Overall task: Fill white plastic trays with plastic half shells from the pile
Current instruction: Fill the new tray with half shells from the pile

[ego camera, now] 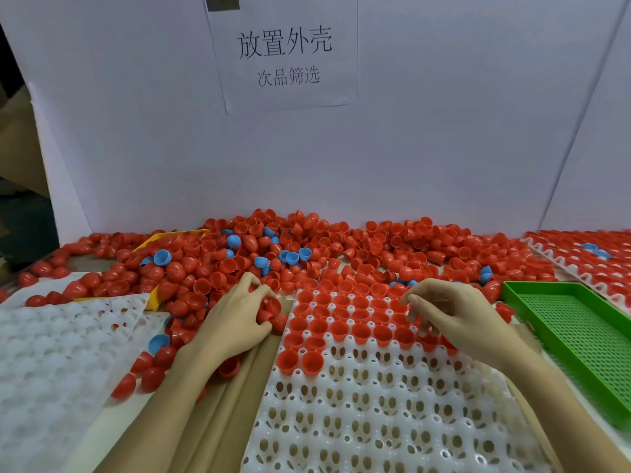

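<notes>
The left hand (235, 319) digs into the pile (307, 254) of red and blue half shells on the bench, its fingers curled round a few red ones. The right hand (447, 315) hovers over the white tray (392, 421), fingers loosely bent, apparently holding nothing. The tray's far rows are filled.

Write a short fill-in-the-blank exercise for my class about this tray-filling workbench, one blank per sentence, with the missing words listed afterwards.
1. Most half shells in the pile are red; a few are ____.
2. The perforated tray to the right of the white tray is ____ in colour.
3. The left hand grips red shells at the pile's edge, while the ____ hand hovers over the tray's filled rows.
4. The filled rows lie at the tray's ____ end.

Missing words: blue; green; right; far
</notes>
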`<state>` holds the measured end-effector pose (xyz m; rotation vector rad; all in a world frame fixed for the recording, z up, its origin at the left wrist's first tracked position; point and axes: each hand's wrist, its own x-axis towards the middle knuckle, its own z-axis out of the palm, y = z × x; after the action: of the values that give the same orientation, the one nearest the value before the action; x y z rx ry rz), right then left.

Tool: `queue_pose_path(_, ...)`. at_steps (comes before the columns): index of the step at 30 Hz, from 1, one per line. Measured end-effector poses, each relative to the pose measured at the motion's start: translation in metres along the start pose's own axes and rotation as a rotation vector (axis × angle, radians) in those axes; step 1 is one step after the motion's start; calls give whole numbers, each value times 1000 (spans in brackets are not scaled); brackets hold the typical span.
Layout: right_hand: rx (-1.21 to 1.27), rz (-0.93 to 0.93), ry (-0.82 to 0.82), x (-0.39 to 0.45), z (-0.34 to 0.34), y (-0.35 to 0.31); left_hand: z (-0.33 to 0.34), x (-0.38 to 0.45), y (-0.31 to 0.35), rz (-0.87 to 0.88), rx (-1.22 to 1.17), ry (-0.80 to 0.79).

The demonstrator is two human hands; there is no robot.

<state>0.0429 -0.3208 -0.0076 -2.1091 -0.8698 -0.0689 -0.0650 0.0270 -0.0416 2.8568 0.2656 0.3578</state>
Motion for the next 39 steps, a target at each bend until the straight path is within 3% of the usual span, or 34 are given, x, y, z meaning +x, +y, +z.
queue_pose_path(4, -17, -4, 15, 1, -2, 2, 0, 0, 0, -15, -53, 47)
queue_pose_path(10, 5, -5, 36, 1, -3, 4, -11, -1, 5, -60, -134, 254)
queue_pose_path(14, 47, -9, 20, 1, -4, 3, -16, 1, 14, -17, -339, 406)
queue_pose_path(17, 81, -12, 16, 0, -4, -1, -19, 0, 20, -42, -428, 432)
queue_pose_path(22, 259, -55, -33, -2, -4, -19, -31, -11, 61, -116, -1069, 232)
queue_pose_path(26, 394, -153, -209, -7, -2, -36, -17, -26, 113, 48, -999, 142)
queue_pose_path(33, 205, -101, -101, -8, 16, -35, -8, -41, 137, 162, -1081, 0)
queue_pose_path(39, 156, -119, -60, -7, 14, -32, -10, -38, 133, 110, -1131, -83)
